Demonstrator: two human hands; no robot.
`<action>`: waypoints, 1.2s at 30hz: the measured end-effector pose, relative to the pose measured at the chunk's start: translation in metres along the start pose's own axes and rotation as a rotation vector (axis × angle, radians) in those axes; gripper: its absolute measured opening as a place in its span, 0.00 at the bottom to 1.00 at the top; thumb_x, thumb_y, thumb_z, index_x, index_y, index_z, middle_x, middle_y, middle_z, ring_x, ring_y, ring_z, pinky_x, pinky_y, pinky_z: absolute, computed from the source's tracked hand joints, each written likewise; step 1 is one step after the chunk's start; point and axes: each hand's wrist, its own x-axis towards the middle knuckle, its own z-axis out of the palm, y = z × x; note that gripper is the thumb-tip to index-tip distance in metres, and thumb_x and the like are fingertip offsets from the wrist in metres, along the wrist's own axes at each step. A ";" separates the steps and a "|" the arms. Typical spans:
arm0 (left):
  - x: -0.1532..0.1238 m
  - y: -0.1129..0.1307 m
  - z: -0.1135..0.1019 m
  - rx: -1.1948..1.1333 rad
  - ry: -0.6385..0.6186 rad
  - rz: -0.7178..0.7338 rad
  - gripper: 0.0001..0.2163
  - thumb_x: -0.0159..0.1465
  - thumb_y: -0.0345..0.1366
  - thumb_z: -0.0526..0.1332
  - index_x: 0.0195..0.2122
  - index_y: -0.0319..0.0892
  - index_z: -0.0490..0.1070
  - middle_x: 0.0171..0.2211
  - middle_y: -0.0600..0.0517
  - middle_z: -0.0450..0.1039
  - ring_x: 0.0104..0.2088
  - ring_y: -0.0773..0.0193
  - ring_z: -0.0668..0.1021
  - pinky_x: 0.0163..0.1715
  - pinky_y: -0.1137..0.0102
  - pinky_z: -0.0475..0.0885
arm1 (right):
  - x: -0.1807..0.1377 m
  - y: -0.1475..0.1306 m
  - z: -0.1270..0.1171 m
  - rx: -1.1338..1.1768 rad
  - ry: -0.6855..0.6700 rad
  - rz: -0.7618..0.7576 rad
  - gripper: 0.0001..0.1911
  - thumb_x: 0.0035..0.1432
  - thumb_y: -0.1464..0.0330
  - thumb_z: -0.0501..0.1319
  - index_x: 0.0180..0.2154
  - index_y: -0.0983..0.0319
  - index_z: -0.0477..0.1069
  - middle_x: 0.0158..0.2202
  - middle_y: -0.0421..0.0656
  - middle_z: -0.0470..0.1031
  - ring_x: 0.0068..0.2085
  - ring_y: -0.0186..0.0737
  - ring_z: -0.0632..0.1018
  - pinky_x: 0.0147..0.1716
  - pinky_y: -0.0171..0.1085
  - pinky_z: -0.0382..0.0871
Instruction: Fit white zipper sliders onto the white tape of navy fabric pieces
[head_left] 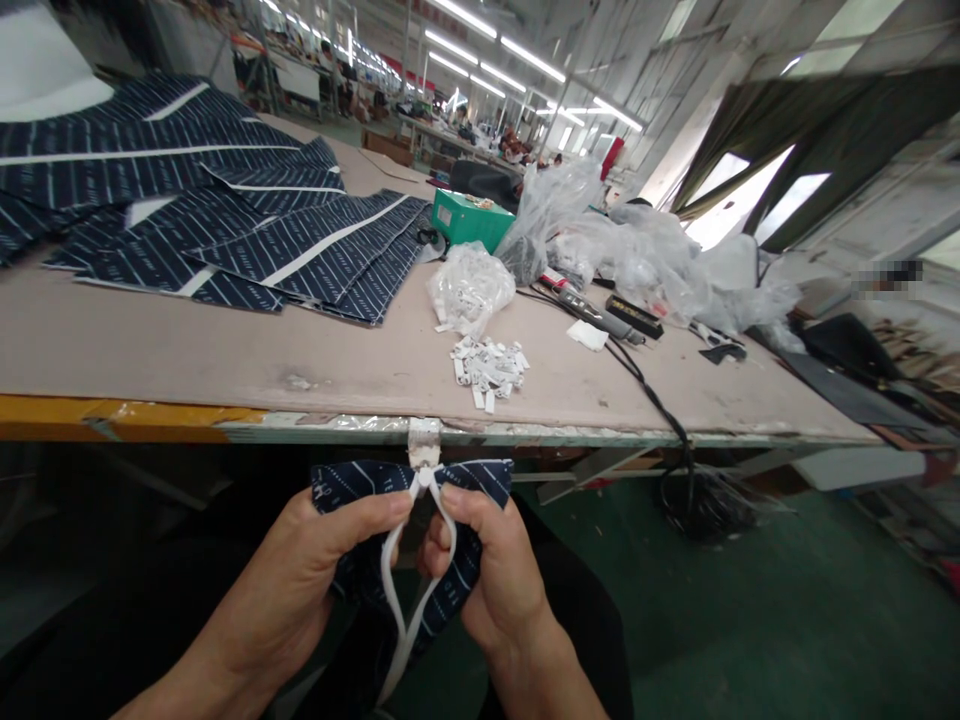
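Below the table edge, my left hand [300,560] and my right hand [499,570] both grip one navy printed fabric piece [367,484] with white zipper tape [391,585] along its edges. Each thumb presses on one strand of the tape. The two strands spread apart between my hands and meet again lower down. At their upper ends is a small white part [425,478], seemingly a zipper slider, against a whitish holder [424,440] fixed to the table edge. My fingers hide part of the fabric. On the tabletop just beyond lies a pile of small white zipper sliders [489,368].
A plastic bag of white pieces [471,288] sits behind the pile, near a green box [471,220]. Navy fabric panels with white zippers [322,245] are stacked left. Right are a grey cylindrical tool [600,315], a black cable [652,390] and clear plastic bags [637,245].
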 end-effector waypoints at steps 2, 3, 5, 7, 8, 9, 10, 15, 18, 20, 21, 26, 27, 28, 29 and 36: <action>0.000 0.000 0.000 -0.015 -0.011 0.003 0.08 0.53 0.39 0.75 0.23 0.39 0.84 0.22 0.46 0.85 0.22 0.58 0.82 0.27 0.70 0.78 | -0.001 0.001 0.000 -0.013 0.015 -0.024 0.19 0.39 0.61 0.74 0.16 0.63 0.68 0.14 0.35 0.65 0.14 0.27 0.66 0.15 0.28 0.60; -0.001 0.000 0.001 -0.031 -0.004 0.014 0.07 0.52 0.38 0.76 0.24 0.40 0.85 0.22 0.47 0.85 0.22 0.58 0.82 0.27 0.70 0.78 | -0.001 0.001 0.001 -0.017 0.017 -0.034 0.18 0.39 0.61 0.73 0.16 0.63 0.68 0.14 0.36 0.65 0.14 0.27 0.66 0.15 0.28 0.60; -0.001 0.000 0.002 -0.045 0.002 0.040 0.06 0.51 0.37 0.76 0.24 0.42 0.85 0.22 0.49 0.85 0.22 0.57 0.82 0.27 0.70 0.78 | -0.002 0.001 0.002 -0.024 0.007 -0.050 0.18 0.40 0.61 0.72 0.15 0.64 0.68 0.13 0.36 0.66 0.14 0.27 0.66 0.15 0.28 0.60; 0.000 0.001 0.003 -0.034 -0.011 0.056 0.05 0.52 0.37 0.76 0.24 0.42 0.85 0.22 0.49 0.85 0.22 0.58 0.82 0.26 0.70 0.78 | -0.002 0.000 0.002 -0.029 0.001 -0.064 0.18 0.41 0.61 0.72 0.14 0.64 0.68 0.13 0.37 0.66 0.14 0.27 0.66 0.16 0.28 0.60; 0.000 0.001 0.004 -0.026 -0.018 0.059 0.06 0.53 0.38 0.75 0.24 0.42 0.85 0.22 0.50 0.85 0.21 0.58 0.82 0.26 0.70 0.78 | -0.002 0.000 0.003 -0.029 -0.001 -0.069 0.18 0.41 0.61 0.71 0.14 0.64 0.69 0.13 0.37 0.66 0.14 0.27 0.66 0.16 0.28 0.60; 0.000 0.000 0.004 -0.021 -0.023 0.059 0.06 0.54 0.38 0.75 0.24 0.42 0.85 0.22 0.50 0.85 0.21 0.59 0.82 0.27 0.71 0.79 | -0.002 0.000 0.003 -0.030 -0.002 -0.074 0.18 0.42 0.61 0.71 0.14 0.64 0.69 0.13 0.38 0.67 0.15 0.27 0.66 0.16 0.28 0.60; 0.000 0.000 0.004 -0.020 -0.025 0.056 0.06 0.54 0.38 0.75 0.24 0.42 0.85 0.22 0.50 0.85 0.21 0.59 0.82 0.27 0.71 0.79 | -0.003 0.000 0.004 -0.029 -0.001 -0.077 0.18 0.42 0.61 0.71 0.14 0.64 0.69 0.13 0.38 0.67 0.15 0.27 0.66 0.16 0.28 0.60; 0.000 -0.003 0.004 -0.052 -0.001 0.062 0.05 0.53 0.37 0.76 0.24 0.43 0.85 0.22 0.51 0.85 0.22 0.59 0.82 0.28 0.71 0.79 | -0.003 -0.001 0.004 -0.020 0.001 -0.082 0.17 0.41 0.62 0.73 0.15 0.63 0.69 0.13 0.37 0.67 0.15 0.28 0.66 0.16 0.28 0.60; 0.000 -0.003 0.006 -0.062 0.027 0.078 0.06 0.52 0.37 0.76 0.23 0.42 0.84 0.20 0.51 0.84 0.21 0.59 0.82 0.27 0.70 0.79 | -0.001 0.000 0.003 -0.004 -0.025 -0.078 0.16 0.43 0.62 0.74 0.18 0.64 0.71 0.15 0.37 0.69 0.16 0.28 0.66 0.16 0.28 0.62; 0.001 -0.002 0.009 -0.058 0.047 0.077 0.08 0.51 0.39 0.77 0.21 0.41 0.83 0.20 0.50 0.83 0.21 0.59 0.81 0.27 0.69 0.80 | 0.002 0.002 0.002 -0.001 -0.043 -0.074 0.16 0.45 0.62 0.74 0.20 0.64 0.72 0.16 0.37 0.70 0.17 0.28 0.67 0.17 0.28 0.64; 0.002 -0.003 0.010 -0.052 0.062 0.077 0.09 0.50 0.40 0.77 0.21 0.41 0.82 0.20 0.50 0.83 0.21 0.58 0.81 0.27 0.69 0.80 | 0.004 0.003 0.001 -0.005 -0.048 -0.075 0.16 0.46 0.62 0.74 0.20 0.64 0.72 0.16 0.37 0.70 0.17 0.29 0.68 0.17 0.28 0.65; 0.006 -0.007 0.009 -0.031 0.134 0.084 0.10 0.49 0.41 0.79 0.24 0.42 0.83 0.21 0.52 0.83 0.22 0.60 0.81 0.28 0.69 0.80 | 0.005 0.003 -0.006 -0.075 -0.033 -0.151 0.16 0.47 0.60 0.75 0.22 0.64 0.75 0.17 0.38 0.72 0.18 0.31 0.70 0.20 0.30 0.69; 0.006 -0.008 0.007 -0.033 0.142 0.076 0.10 0.49 0.42 0.79 0.26 0.43 0.84 0.22 0.52 0.84 0.23 0.59 0.82 0.30 0.69 0.81 | 0.003 0.003 -0.009 -0.122 -0.035 -0.183 0.15 0.48 0.60 0.75 0.24 0.64 0.78 0.19 0.39 0.75 0.20 0.32 0.72 0.22 0.32 0.71; 0.006 -0.008 0.005 -0.032 0.148 0.065 0.11 0.49 0.42 0.80 0.29 0.43 0.84 0.24 0.52 0.84 0.25 0.58 0.83 0.32 0.68 0.82 | 0.001 0.002 -0.014 -0.189 -0.045 -0.213 0.15 0.50 0.59 0.75 0.27 0.65 0.80 0.22 0.40 0.77 0.22 0.34 0.74 0.26 0.33 0.73; 0.005 -0.009 0.003 -0.024 0.154 0.055 0.11 0.50 0.43 0.80 0.30 0.44 0.85 0.25 0.52 0.85 0.26 0.57 0.84 0.33 0.67 0.82 | -0.002 0.000 -0.018 -0.263 -0.059 -0.240 0.14 0.52 0.59 0.75 0.30 0.64 0.81 0.25 0.41 0.80 0.25 0.35 0.76 0.30 0.34 0.74; -0.012 -0.014 -0.013 0.164 0.060 0.011 0.12 0.52 0.47 0.78 0.31 0.47 0.86 0.29 0.50 0.88 0.34 0.51 0.87 0.37 0.67 0.82 | -0.015 0.004 -0.034 -0.400 -0.054 -0.301 0.15 0.54 0.58 0.75 0.33 0.65 0.82 0.28 0.41 0.80 0.29 0.36 0.74 0.32 0.35 0.72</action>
